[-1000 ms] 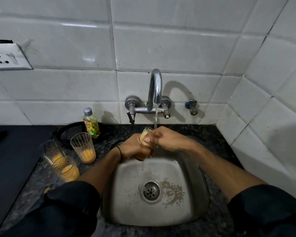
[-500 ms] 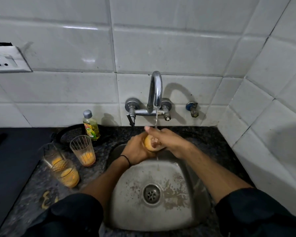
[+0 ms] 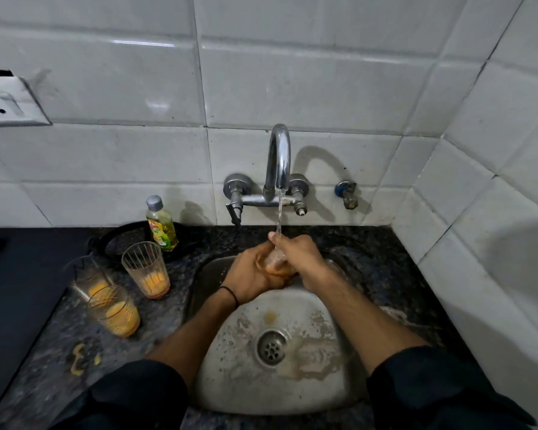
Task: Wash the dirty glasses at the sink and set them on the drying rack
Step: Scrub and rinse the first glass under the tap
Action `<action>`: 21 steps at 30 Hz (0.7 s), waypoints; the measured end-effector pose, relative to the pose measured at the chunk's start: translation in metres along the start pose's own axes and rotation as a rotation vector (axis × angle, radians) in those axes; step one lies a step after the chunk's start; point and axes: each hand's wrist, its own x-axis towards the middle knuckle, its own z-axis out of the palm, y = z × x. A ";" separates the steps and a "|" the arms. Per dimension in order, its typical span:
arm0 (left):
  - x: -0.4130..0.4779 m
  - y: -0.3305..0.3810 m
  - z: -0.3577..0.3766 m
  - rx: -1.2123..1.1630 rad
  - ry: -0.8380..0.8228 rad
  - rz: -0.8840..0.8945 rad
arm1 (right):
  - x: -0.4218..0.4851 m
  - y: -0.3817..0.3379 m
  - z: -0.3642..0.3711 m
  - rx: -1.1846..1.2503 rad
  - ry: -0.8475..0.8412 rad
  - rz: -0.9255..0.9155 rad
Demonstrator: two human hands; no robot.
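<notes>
Both hands hold one clear glass (image 3: 275,263) with orange residue under the running stream from the steel tap (image 3: 278,162), above the back of the steel sink (image 3: 230,361). My left hand (image 3: 250,274) wraps the glass from the left. My right hand (image 3: 297,252) covers it from the right, fingers over its mouth, so most of the glass is hidden. Three more dirty glasses with orange dregs stand on the dark counter left of the sink: one upright (image 3: 146,270), one nearer (image 3: 114,310), one behind it (image 3: 89,282). No drying rack is in view.
A green dish-soap bottle (image 3: 160,226) stands on a black round plate (image 3: 118,240) by the wall. Orange scraps (image 3: 80,358) lie on the granite counter (image 3: 370,259). White tiled walls close the back and right. A wall socket (image 3: 3,102) sits at the left.
The glass has been turned in my hands under the stream and sits lower between them. Orange-tinted water has spread across the sink bottom. The view has shifted slightly.
</notes>
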 end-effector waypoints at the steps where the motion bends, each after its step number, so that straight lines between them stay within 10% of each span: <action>1: -0.004 0.001 0.003 -0.136 0.011 -0.028 | 0.002 0.002 0.001 0.023 0.027 -0.069; 7: -0.020 0.002 -0.008 -0.491 -0.266 -0.301 | -0.002 0.014 0.002 -0.117 -0.168 -0.472; 13: -0.019 0.001 0.015 0.400 0.220 -0.201 | 0.013 0.001 0.023 -0.339 0.053 -0.053; 19: -0.020 -0.002 -0.011 -0.536 -0.122 -0.331 | 0.007 0.000 0.006 -0.264 -0.318 -0.349; 21: -0.019 -0.002 -0.018 -0.460 -0.105 -0.376 | 0.009 0.007 0.002 -0.150 -0.366 -0.306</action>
